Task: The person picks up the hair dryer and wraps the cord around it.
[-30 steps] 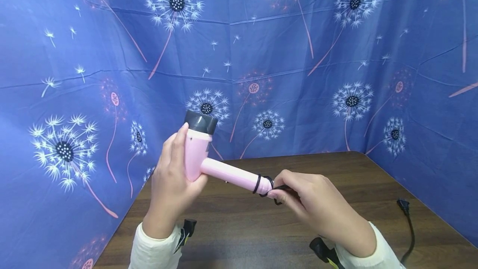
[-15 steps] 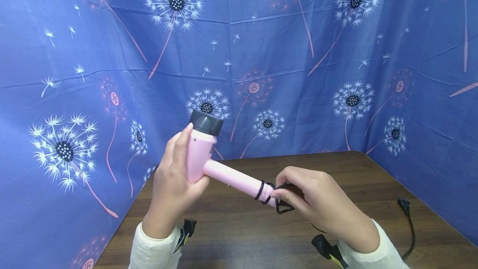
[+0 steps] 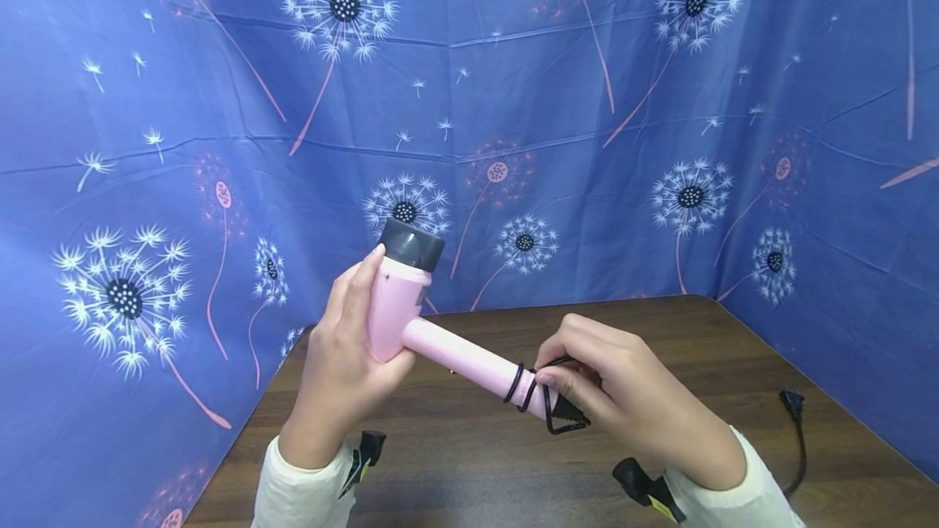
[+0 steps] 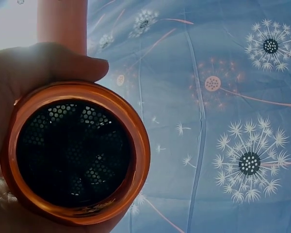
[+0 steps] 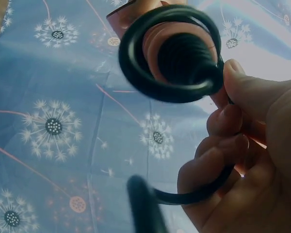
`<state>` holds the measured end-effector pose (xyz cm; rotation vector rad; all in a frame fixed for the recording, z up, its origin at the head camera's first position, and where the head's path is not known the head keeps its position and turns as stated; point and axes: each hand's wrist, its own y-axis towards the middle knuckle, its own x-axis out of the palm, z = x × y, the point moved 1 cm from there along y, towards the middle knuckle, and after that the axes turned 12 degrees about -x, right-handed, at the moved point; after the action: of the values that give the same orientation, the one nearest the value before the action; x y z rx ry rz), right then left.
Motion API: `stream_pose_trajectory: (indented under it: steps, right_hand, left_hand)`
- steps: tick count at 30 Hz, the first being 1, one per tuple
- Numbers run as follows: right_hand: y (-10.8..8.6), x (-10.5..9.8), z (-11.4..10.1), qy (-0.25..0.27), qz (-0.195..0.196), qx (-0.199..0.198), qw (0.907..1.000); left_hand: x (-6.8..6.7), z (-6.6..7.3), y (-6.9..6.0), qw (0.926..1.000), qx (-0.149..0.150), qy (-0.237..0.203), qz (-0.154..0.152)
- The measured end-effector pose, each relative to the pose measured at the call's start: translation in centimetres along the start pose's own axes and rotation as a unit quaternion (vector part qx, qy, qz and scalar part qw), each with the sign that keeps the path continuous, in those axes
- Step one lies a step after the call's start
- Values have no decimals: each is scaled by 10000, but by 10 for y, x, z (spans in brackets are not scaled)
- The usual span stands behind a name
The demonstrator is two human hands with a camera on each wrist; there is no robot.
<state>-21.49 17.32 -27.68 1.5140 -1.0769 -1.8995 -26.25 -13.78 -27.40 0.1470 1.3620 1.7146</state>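
Note:
A pink hair dryer (image 3: 392,308) with a black nozzle (image 3: 412,246) is held up above the table, its handle slanting down to the right. My left hand (image 3: 345,357) grips the dryer's body; the left wrist view shows its round rear grille (image 4: 75,153) with the thumb above it. Near the handle's end, my right hand (image 3: 623,389) pinches the black power cord (image 3: 565,430), which loops round the handle. In the right wrist view a cord loop (image 5: 131,58) circles the handle tip, and more cord runs through the curled fingers (image 5: 203,167).
On the right of the brown wooden table (image 3: 455,463) lies the cord's plug (image 3: 792,403), with cord running toward the front edge. A blue curtain (image 3: 469,104) with a dandelion print stands behind and at both sides.
The dryer has shifted slightly right and its handle end has dipped. My right hand has moved the cord round the handle tip, where a loop now hangs below.

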Motion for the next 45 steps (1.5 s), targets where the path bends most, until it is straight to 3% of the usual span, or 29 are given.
stream_pose_trajectory:
  steps: [7, 27, 45]
  right_hand:
    - [5, -1, 2, 187, 234, -468, 9985]
    - [-1, 3, 22, 438, 45, -416, 9982]
    - [-5, 10, 27, 963, 206, -395, 9944]
  left_hand:
    - [0, 0, -1, 9998, 36, -165, -64]
    - [-1, 3, -1, 9975, -15, -668, -236]
    - [-2, 4, -2, 9954, -267, -900, -173]
